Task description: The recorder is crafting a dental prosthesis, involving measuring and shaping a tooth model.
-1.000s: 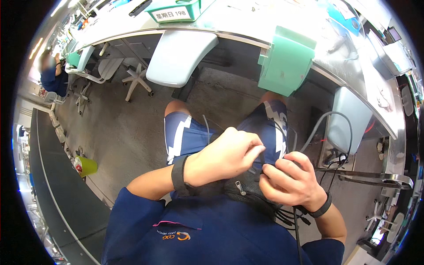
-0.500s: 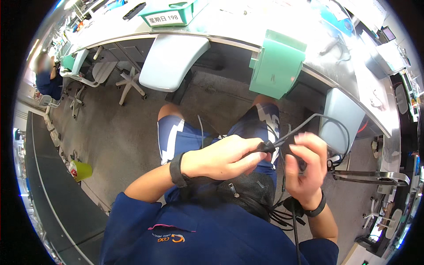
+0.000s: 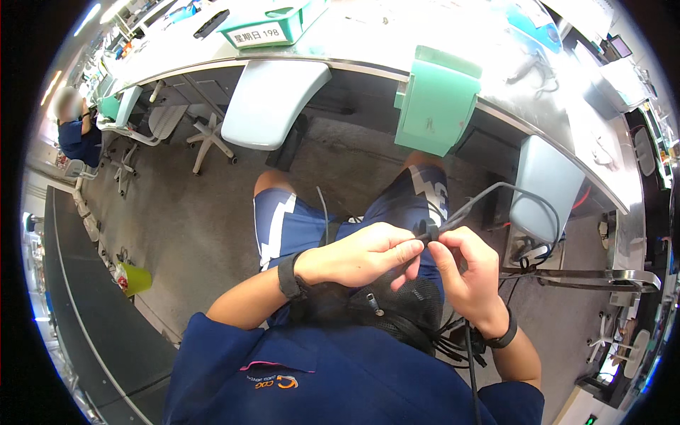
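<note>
In front of my lap, my left hand [image 3: 368, 253] pinches a dark cable bundle between thumb and fingers. A short black strap [image 3: 431, 230] is wrapped around the cables just past its fingertips. My right hand [image 3: 469, 273] is closed, its thumb and forefinger on the lower end of that strap. From the strap a grey-black cable [image 3: 489, 190] arcs out to the right and bends down toward a metal bar. A black mesh pouch [image 3: 404, 306] with a zip lies at my waist below the hands. More black cables [image 3: 453, 347] hang in loops beside it.
Ahead runs a long metal-edged workbench [image 3: 368, 65] with a green bin [image 3: 297, 28] on it. A green tray [image 3: 438, 106] projects from its edge. Pale stool seats [image 3: 273, 99] stand before it. A metal bar [image 3: 595, 278] is at right; a co-worker [image 3: 76, 134] sits far left.
My right hand has moved left from beside the cables, and its spread fingers have closed on the black strap. The left hand stays nearly in place, still gripping the bundle.
</note>
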{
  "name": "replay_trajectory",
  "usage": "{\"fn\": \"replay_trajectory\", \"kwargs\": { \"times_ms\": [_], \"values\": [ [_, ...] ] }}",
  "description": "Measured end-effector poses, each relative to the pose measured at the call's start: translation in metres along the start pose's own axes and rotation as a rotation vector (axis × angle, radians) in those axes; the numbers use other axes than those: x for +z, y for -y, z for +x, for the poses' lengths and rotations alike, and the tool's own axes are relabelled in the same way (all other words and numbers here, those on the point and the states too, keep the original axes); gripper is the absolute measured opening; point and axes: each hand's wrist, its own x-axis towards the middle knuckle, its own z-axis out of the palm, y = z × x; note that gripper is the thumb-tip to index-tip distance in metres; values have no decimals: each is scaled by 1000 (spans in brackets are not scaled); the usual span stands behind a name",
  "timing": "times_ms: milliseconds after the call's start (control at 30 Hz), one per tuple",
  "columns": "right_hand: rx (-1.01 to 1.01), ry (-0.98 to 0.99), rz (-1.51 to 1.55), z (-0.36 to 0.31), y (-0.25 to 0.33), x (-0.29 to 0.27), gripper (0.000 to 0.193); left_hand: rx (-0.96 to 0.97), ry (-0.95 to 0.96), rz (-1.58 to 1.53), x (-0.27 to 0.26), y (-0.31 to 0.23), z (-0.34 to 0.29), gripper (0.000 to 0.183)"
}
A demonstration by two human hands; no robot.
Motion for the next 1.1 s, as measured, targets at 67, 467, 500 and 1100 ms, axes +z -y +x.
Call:
{"fn": "replay_trajectory", "kwargs": {
  "times_ms": [67, 467, 500, 1100],
  "values": [
    [-102, 21, -223, 1, -2, -3, 11, 1, -11, 220, -3, -6, 0, 37],
    [684, 285, 744, 18, 32, -56, 29, 329, -248, 1335, -15, -2, -10, 18],
    [670, 274, 775, 19, 34, -55, 29, 368, -258, 1349, -15, -1, -9, 18],
    [83, 190, 425, 7, 21, -23, 15, 253, -236, 525, 4, -15, 4, 24]
  ]
}}
